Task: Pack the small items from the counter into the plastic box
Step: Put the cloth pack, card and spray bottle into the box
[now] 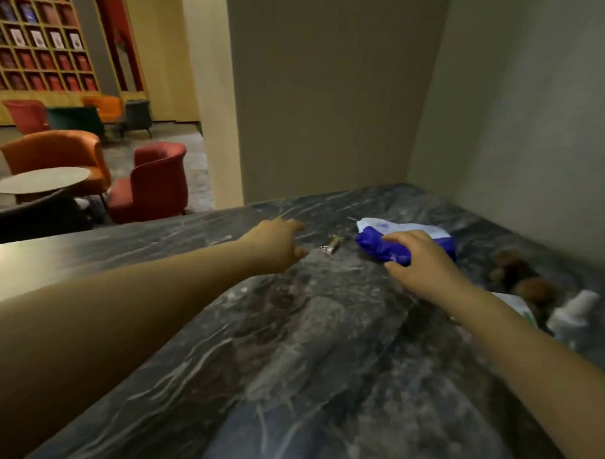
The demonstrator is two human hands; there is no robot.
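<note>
A blue and white soft packet (pixel 379 244) lies on the dark marble counter (pixel 307 332) near the back wall. My right hand (pixel 418 264) grips its near end, fingers on top and thumb at the front. My left hand (pixel 276 244) hovers over the counter to the left with relaxed fingers, holding nothing. A small shiny wrapped item (pixel 332 245) lies between the two hands. At the right, blurred, stand a white bottle (pixel 570 316) and brown round things (pixel 519 274). No plastic box is clearly visible.
Walls close the counter at the back and right. A white flat thing (pixel 513 303) peeks out behind my right forearm. Beyond the counter's left edge lies a lounge with orange and red armchairs (pixel 148 182) and a round table (pixel 42 179).
</note>
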